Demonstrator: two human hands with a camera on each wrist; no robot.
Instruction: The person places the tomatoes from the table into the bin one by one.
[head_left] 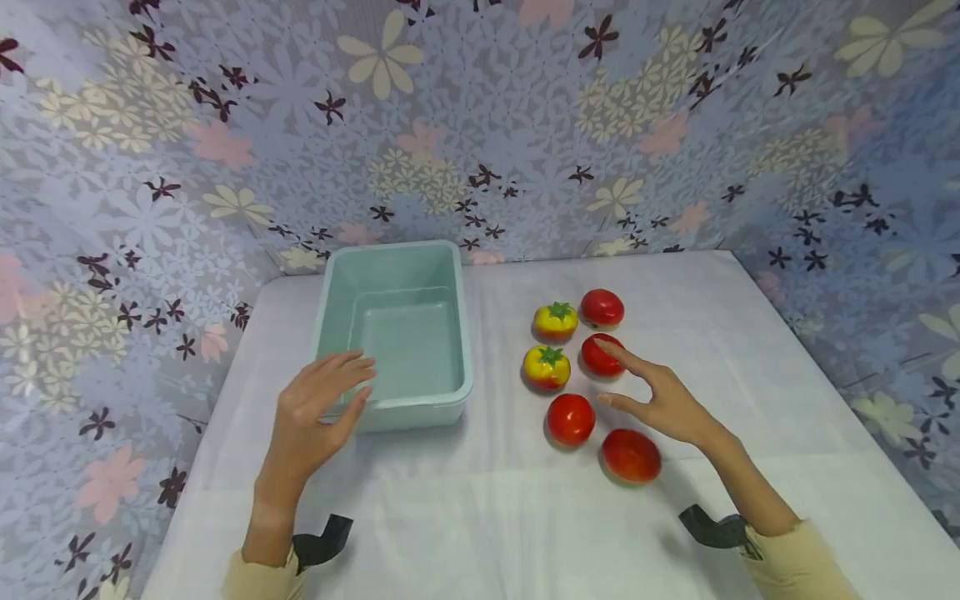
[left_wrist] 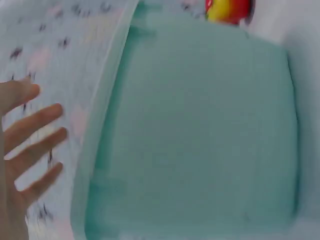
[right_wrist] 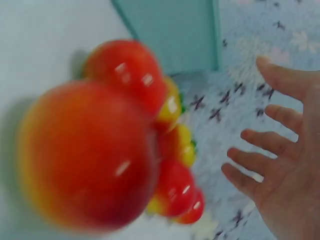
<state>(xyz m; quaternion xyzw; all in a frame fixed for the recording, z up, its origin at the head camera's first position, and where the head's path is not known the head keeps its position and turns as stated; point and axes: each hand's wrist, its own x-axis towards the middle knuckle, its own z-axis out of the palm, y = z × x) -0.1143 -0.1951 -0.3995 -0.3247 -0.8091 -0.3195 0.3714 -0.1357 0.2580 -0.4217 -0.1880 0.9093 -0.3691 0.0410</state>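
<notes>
My left hand (head_left: 318, 408) hovers over the near left corner of a pale green plastic tub (head_left: 450, 333), fingers extended and holding nothing. My right hand (head_left: 667, 404) is held above the right side of a group of toy fruits, thumb and fingers apart with nothing between them. Its fingertips overlap a round red fruit (head_left: 597, 362) in the head view; the right wrist view shows the hand apart from the fruits. Nearer me lie a red fruit (head_left: 570, 420) and a larger red-orange one (head_left: 631, 456), which looms large in the right wrist view.
Two yellow-and-red fruits with green leafy tops, one behind (head_left: 556, 322) the other (head_left: 547, 367), lie between tub and right hand. Another red fruit (head_left: 602, 307) sits at the back. A white cloth (head_left: 480, 525) covers the table; flowered fabric (head_left: 510, 125) hangs behind and at the sides.
</notes>
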